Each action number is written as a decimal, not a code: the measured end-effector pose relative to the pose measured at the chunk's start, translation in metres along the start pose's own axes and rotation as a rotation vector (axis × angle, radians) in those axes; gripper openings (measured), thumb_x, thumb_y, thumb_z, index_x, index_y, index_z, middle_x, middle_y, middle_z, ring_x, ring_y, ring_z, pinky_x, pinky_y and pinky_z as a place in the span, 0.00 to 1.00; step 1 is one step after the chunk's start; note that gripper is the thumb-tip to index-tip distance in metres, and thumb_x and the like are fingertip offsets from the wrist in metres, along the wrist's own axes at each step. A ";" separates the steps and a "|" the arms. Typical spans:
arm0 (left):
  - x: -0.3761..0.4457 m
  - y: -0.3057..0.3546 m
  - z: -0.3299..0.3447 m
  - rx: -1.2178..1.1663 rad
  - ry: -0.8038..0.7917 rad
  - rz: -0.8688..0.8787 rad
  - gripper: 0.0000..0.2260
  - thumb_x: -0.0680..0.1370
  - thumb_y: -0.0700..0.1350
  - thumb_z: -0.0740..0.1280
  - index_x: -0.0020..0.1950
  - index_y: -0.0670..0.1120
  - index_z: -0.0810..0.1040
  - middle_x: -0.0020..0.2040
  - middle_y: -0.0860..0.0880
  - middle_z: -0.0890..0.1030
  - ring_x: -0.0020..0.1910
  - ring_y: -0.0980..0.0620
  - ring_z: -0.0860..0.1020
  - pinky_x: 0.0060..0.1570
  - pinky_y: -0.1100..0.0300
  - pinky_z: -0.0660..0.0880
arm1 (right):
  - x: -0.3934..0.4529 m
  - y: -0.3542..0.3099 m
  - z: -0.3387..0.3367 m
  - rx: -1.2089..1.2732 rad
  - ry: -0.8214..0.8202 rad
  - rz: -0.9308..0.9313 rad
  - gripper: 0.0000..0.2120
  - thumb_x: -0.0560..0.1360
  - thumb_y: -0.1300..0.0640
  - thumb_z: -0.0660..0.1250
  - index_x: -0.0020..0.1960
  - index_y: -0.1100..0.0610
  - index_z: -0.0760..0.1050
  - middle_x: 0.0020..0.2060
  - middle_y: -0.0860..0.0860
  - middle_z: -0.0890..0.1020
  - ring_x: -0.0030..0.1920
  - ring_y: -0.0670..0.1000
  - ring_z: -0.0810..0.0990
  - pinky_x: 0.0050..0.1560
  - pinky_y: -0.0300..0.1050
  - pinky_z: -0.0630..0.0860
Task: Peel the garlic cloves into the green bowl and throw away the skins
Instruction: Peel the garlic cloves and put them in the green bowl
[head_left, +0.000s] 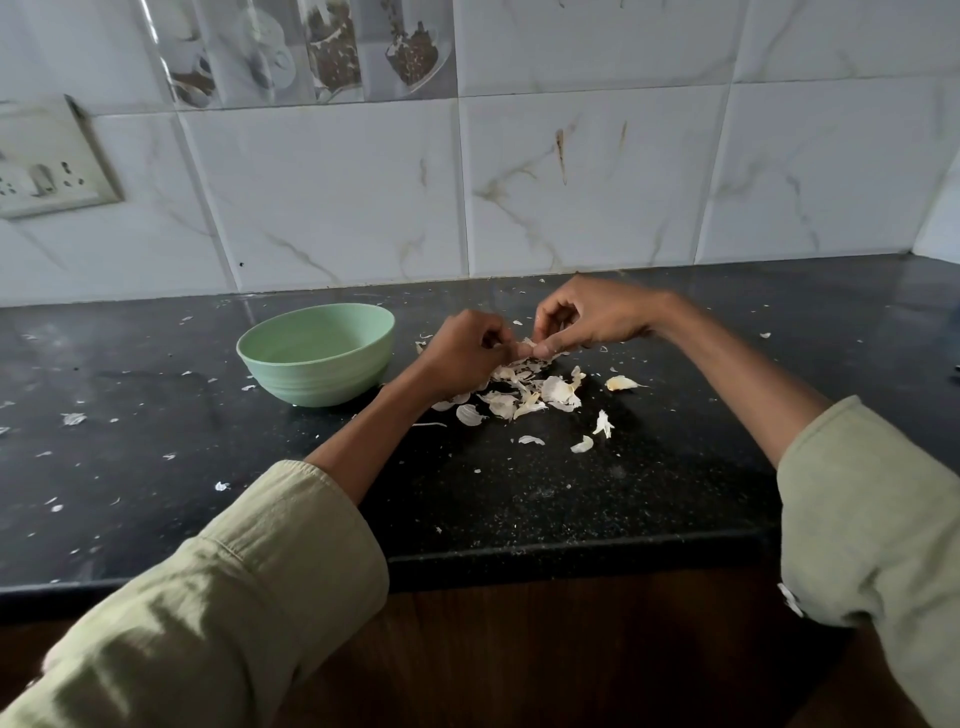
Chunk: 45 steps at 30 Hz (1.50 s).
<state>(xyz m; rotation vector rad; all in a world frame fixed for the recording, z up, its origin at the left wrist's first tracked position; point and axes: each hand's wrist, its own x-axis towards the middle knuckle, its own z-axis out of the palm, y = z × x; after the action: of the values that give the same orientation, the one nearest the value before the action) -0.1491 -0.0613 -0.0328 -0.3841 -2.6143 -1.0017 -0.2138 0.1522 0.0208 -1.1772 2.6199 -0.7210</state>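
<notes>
A pale green bowl (317, 353) stands on the black counter, left of my hands; its visible inside looks empty. My left hand (462, 348) and my right hand (587, 317) meet just right of the bowl and pinch a small garlic clove (527, 344) between their fingertips. Only a sliver of the clove shows. Below the hands lies a heap of white garlic skins (519, 395). One unpeeled clove (621, 383) lies alone to the right of the heap.
Small skin flakes (72, 418) are scattered over the black counter (519, 499), mostly at the left. A tiled wall rises behind, with a switch plate (47, 166) at the far left. The counter's front edge runs across below my forearms.
</notes>
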 end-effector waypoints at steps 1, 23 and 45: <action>0.000 0.000 0.000 -0.014 -0.006 -0.006 0.12 0.78 0.49 0.76 0.44 0.42 0.83 0.31 0.54 0.76 0.25 0.62 0.69 0.26 0.70 0.64 | 0.000 0.000 0.000 0.015 -0.012 0.012 0.08 0.76 0.54 0.77 0.53 0.55 0.83 0.45 0.51 0.87 0.36 0.39 0.80 0.36 0.32 0.74; -0.004 0.002 -0.018 -0.071 -0.289 -0.019 0.13 0.79 0.29 0.68 0.61 0.40 0.82 0.40 0.53 0.75 0.30 0.66 0.73 0.36 0.72 0.71 | -0.037 -0.010 -0.032 0.086 -0.209 0.102 0.08 0.77 0.54 0.75 0.53 0.56 0.86 0.44 0.53 0.86 0.39 0.44 0.77 0.40 0.40 0.70; 0.000 0.002 -0.012 -0.395 -0.003 -0.070 0.11 0.78 0.36 0.74 0.60 0.35 0.81 0.43 0.45 0.84 0.36 0.58 0.83 0.40 0.67 0.78 | -0.003 -0.021 0.010 -0.021 0.110 -0.045 0.13 0.71 0.48 0.80 0.48 0.55 0.84 0.39 0.47 0.86 0.34 0.39 0.77 0.34 0.28 0.67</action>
<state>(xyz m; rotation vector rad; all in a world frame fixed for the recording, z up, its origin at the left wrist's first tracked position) -0.1456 -0.0676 -0.0233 -0.3851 -2.4377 -1.5465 -0.1950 0.1391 0.0225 -1.2402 2.7039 -0.7902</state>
